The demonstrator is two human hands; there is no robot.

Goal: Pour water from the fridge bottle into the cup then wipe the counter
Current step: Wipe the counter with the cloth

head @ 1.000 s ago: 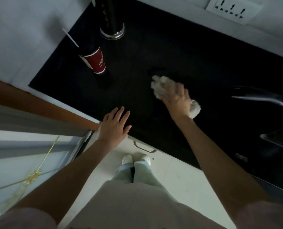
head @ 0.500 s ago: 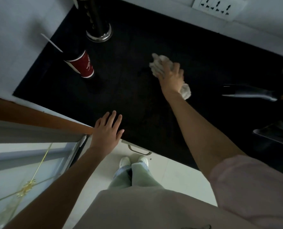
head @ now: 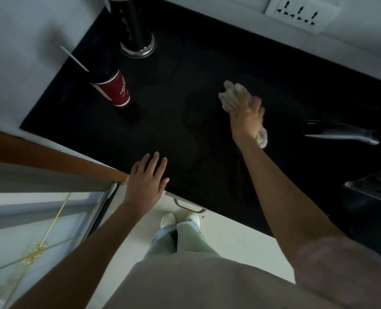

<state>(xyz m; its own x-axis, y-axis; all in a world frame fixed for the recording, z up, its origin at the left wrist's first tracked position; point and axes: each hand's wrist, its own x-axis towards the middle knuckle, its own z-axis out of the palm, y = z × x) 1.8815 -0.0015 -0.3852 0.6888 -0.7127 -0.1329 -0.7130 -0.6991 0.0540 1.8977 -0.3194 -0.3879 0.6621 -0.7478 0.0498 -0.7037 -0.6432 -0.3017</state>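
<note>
I had the right hand (head: 247, 115) down on the black worktop (head: 207, 59), fingers curled over a crumpled pale cloth (head: 233, 94) and grasping it; the cloth bunched out past the fingertips on the far side and a smaller tuft showed by the wrist. Taking the red paper cup (head: 114, 90) as my marker, the cloth lay well to the right of it, about level with it on the worktop. The cup stood upright near the left end of the worktop, with a white stick (head: 73, 59) poking out of its dark top toward the wall. Just behind the cup, closer to the back wall, stood a tall dark bottle (head: 136, 25) with a shiny metal base.

My left hand (head: 146, 181) was released, fingers straight and lightly spread, palm resting flat on the near edge of the worktop, nearer to me than the cup and a little to its right. Faint streaks showed on the dark surface between the cup and the cloth. Far right of the cup, beyond the cloth, a metal tap (head: 341, 132) reached over a sink (head: 372, 192). A white socket strip (head: 300, 12) sat on the wall behind, far right of the cup.
</note>
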